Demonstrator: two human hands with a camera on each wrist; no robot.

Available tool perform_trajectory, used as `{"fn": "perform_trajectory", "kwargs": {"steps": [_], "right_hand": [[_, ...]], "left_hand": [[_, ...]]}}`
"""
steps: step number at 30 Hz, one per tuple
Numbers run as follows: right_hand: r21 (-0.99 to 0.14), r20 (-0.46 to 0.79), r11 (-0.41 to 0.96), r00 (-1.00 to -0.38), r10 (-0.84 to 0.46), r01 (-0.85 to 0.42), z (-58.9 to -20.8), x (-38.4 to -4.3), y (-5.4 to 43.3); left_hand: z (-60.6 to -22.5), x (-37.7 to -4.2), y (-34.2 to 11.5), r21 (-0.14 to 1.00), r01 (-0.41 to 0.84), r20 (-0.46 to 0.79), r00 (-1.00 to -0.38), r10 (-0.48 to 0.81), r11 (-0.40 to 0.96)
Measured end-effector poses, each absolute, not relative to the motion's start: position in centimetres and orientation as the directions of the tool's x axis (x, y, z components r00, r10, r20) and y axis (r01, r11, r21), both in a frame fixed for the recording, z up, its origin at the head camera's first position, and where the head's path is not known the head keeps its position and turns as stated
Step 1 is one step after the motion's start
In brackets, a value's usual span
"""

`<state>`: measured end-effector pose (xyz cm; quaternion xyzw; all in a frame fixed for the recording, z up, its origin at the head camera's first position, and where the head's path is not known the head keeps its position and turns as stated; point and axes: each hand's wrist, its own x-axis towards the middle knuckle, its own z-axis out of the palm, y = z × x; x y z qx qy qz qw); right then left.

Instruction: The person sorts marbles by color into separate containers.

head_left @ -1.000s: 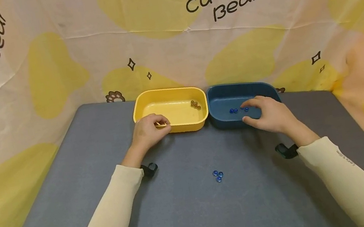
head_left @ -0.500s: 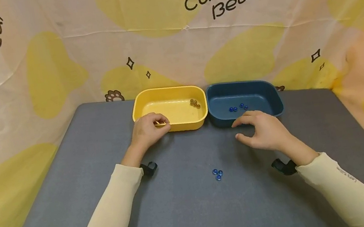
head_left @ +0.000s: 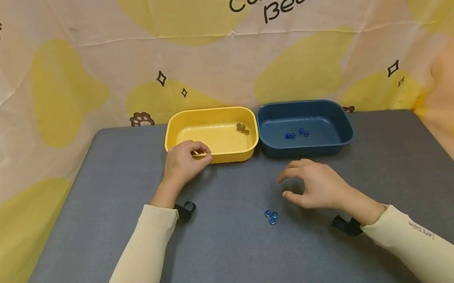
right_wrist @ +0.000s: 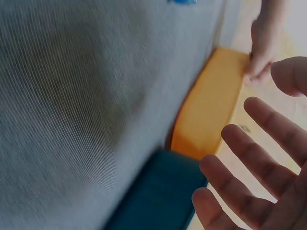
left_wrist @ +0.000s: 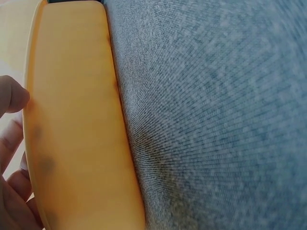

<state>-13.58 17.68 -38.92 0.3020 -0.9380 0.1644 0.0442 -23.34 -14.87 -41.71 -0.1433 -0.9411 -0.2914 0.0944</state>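
Observation:
My left hand holds the near rim of a yellow plastic bin. In the left wrist view its thumb lies at the rim and the other fingers sit inside the bin. Over the table, in front of the dark blue bin, my right hand hovers with fingers loosely bent and nothing in them. Three blue glass beads lie together on the table, left of and nearer than the right fingertips. Several blue beads rest inside the blue bin, and several amber-brown beads at the yellow bin's right end.
Both bins stand side by side at the back of the grey table. A printed cloth with yellow patches and lettering hangs behind and along the sides. Dark straps circle both wrists.
My right hand has come out from over the blue bin, moving toward me and left to near the three table beads. The left hand stays at the yellow bin's rim.

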Motion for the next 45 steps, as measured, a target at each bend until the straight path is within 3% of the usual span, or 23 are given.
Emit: {"fn": "perform_trajectory", "kwargs": {"steps": [17, 45], "right_hand": [[-0.231, 0.103, 0.727, -0.759, -0.643, -0.647, -41.5, -11.9, 15.9], [-0.196, 0.087, 0.724, -0.747, -0.659, -0.661, -42.4, -12.1, 14.9]], "left_hand": [[-41.8, -23.3, -15.0, 0.512, 0.337, 0.277, -0.936, 0.219, 0.79], [-41.9, -23.4, -14.9, 0.513, 0.341, 0.291, -0.932, 0.215, 0.788]]}}
